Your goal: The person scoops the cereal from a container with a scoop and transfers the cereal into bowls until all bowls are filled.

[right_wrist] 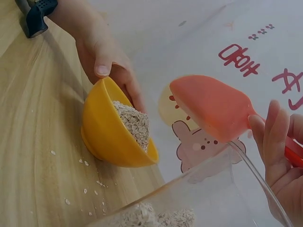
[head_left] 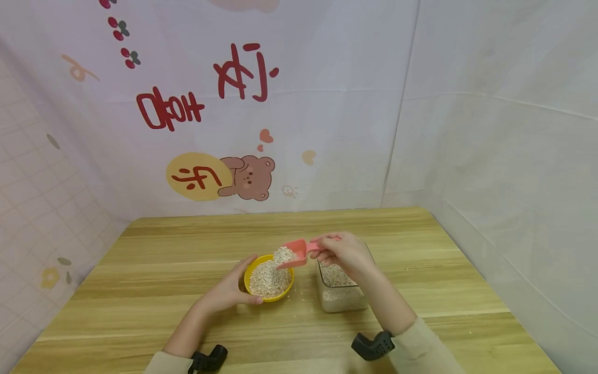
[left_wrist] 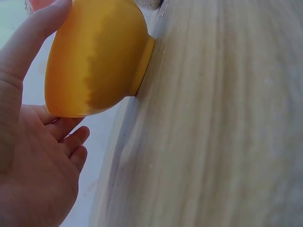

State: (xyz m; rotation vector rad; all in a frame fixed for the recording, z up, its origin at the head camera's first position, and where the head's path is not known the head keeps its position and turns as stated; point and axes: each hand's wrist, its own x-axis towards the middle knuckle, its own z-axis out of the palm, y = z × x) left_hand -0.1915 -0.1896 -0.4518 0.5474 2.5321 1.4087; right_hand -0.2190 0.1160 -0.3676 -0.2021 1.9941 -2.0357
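Note:
A yellow bowl heaped with oat flakes stands on the table. My left hand holds its left side, thumb at the near rim and fingers at the far side. In my right hand is the handle of a pink scoop, pinched between thumb and fingers. The scoop tilts over the bowl's right edge, with oats at its lip in the head view. Below the right hand sits a clear square container of oats, partly covered by that hand and forearm.
Loose flakes are scattered on the wooden table between bowl and container. A white printed cloth hangs behind the table and along both sides. Each wrist wears a black camera mount.

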